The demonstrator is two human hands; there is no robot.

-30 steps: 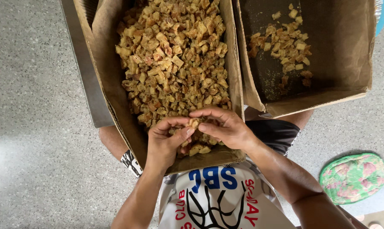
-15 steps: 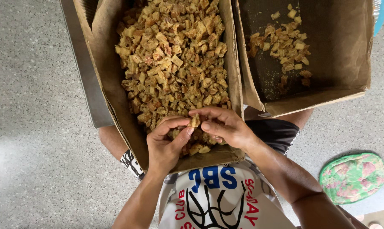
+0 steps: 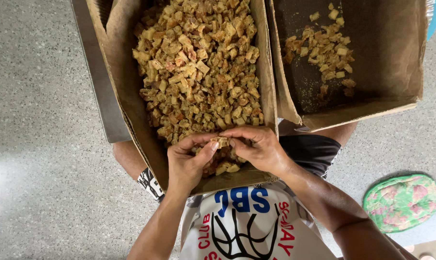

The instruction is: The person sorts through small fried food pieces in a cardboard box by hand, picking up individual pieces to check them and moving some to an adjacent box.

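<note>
A cardboard box [image 3: 124,82] full of small tan and brown dried chunks [image 3: 198,67] rests on my lap. My left hand [image 3: 186,161] and my right hand [image 3: 259,147] meet over the box's near end. Together their fingertips pinch one tan chunk [image 3: 222,141] just above the heap. A second cardboard box [image 3: 396,53] to the right holds a small scatter of the same chunks [image 3: 324,48] on its dark bottom.
A grey metal edge [image 3: 100,91] runs along the left box's outer side. A green and pink floral cushion [image 3: 402,201] lies on the speckled grey floor [image 3: 40,144] at the right. A blue rim [image 3: 435,14] shows at the top right corner.
Both hands stay at the box's near end. The fingers have shifted slightly, working the chunk held between them.
</note>
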